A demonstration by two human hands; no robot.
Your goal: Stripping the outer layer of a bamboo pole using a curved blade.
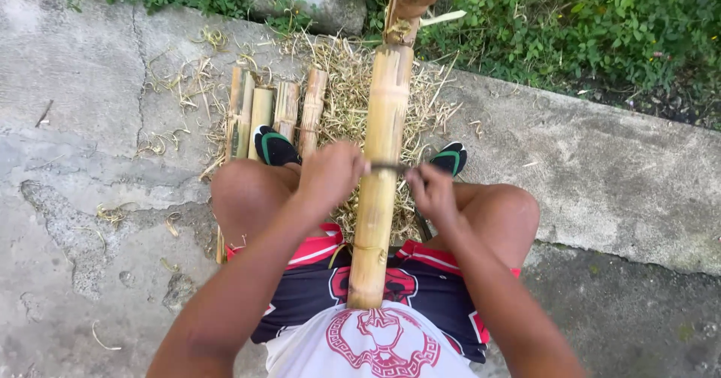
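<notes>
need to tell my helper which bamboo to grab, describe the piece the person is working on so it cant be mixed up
Start at the seated person's lap on the concrete slab. The long bamboo pole runs from their waist, between the knees, toward the greenery, with the left hand and right hand holding a dark blade across it. Unlike the short bamboo pieces lying side by side beyond the left knee, it is longer, thicker and held.

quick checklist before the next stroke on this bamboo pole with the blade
1. Left hand gripping one end of the blade: ok.
2. Right hand gripping the other end: ok.
3. Blade lying across the bamboo pole: ok.
4. Pole braced between the knees, near end against the body: ok.
5. Feet off the blade's line: ok.
6. Blade edge direction and sharpness: cannot tell.
7. Far end of the pole propped securely: cannot tell.
</notes>
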